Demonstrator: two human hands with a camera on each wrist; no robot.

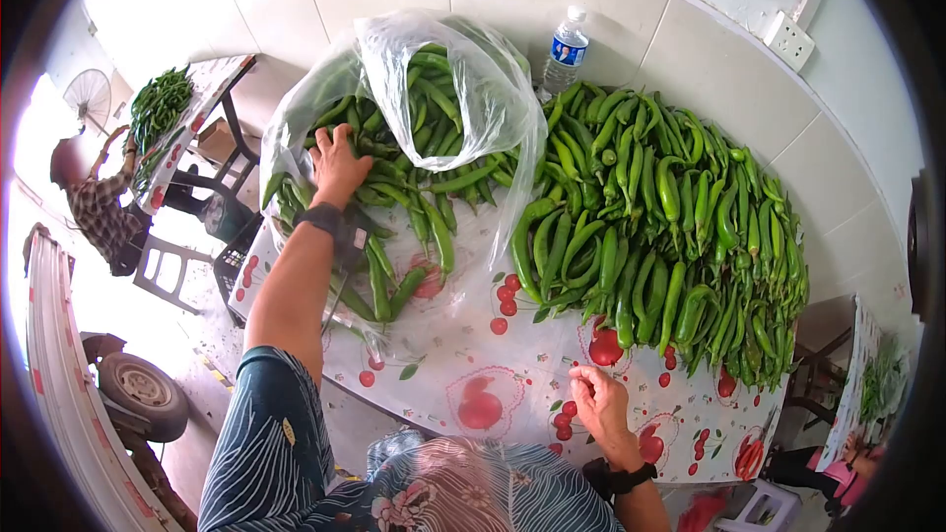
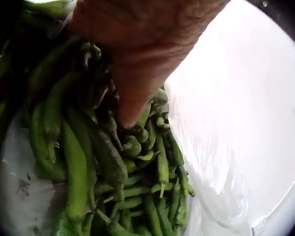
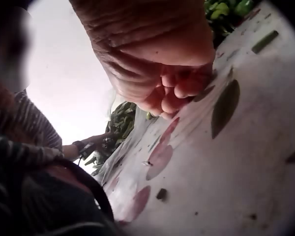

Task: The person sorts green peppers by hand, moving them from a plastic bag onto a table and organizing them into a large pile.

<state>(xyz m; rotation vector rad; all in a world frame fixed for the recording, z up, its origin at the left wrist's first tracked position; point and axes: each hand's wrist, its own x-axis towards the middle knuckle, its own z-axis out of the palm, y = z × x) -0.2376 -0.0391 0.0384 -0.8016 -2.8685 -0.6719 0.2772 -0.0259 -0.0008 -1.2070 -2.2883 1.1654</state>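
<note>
My left hand (image 1: 340, 172) reaches into a clear plastic bag (image 1: 379, 59) of long green peppers (image 1: 434, 103), its fingers spread over them. In the left wrist view the thumb (image 2: 132, 105) points down onto the peppers, while the other fingers are out of sight. Over the table's near side hovers my right hand (image 1: 601, 404), fingers loosely curled and holding nothing. A wide heap of green peppers (image 1: 670, 207), many lying side by side, covers the table's right half. Several loose peppers (image 1: 399, 291) spill from the bag's opening toward the near edge.
A water bottle (image 1: 566, 51) stands against the tiled wall behind the heap. The table wears a fruit-patterned cover (image 1: 434, 345). At the far left a person (image 1: 94, 197) sits by another table with green peppers (image 1: 161, 103). A stool (image 1: 764, 507) stands at lower right.
</note>
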